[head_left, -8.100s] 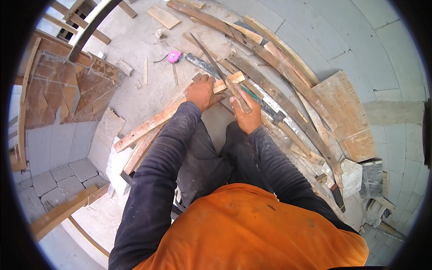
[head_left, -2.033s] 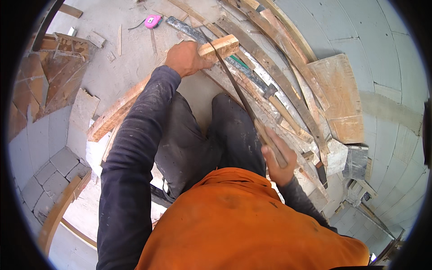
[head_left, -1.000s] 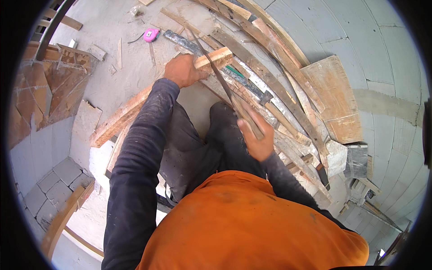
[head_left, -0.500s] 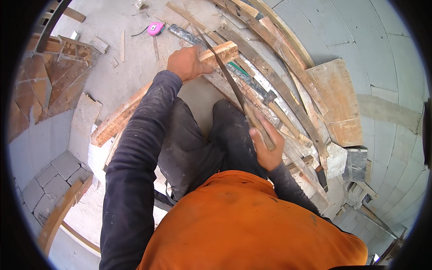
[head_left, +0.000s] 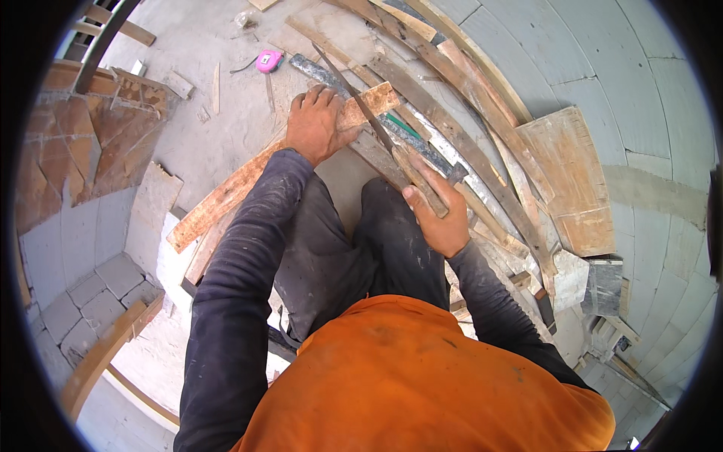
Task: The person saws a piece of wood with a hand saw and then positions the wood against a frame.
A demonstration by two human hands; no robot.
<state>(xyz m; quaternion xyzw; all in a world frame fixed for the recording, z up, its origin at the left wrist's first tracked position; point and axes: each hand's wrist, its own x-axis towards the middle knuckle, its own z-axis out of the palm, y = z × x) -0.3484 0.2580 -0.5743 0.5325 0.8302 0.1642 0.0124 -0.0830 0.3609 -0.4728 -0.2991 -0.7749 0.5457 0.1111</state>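
Observation:
My left hand is closed over a length of wood, which slants from low left to upper right in front of my knees. In my right hand is a straight wooden handle, gripped near my right knee. It belongs to a long, narrow-bladed hand saw, whose teeth I cannot make out. The blade crosses the wood close to its right end, just beyond my left thumb, and its tip points away to the upper left.
A pink tape measure lies on the dusty floor ahead. Long boards are heaped on the right, with a hammer-like tool among them. Beyond leans a plywood panel by a grey block wall. Brown panels stand left.
My right hand has pushed the saw forward, away from my body. My left hand's fingers have shifted and now lie further over the wood, and the view has shifted slightly.

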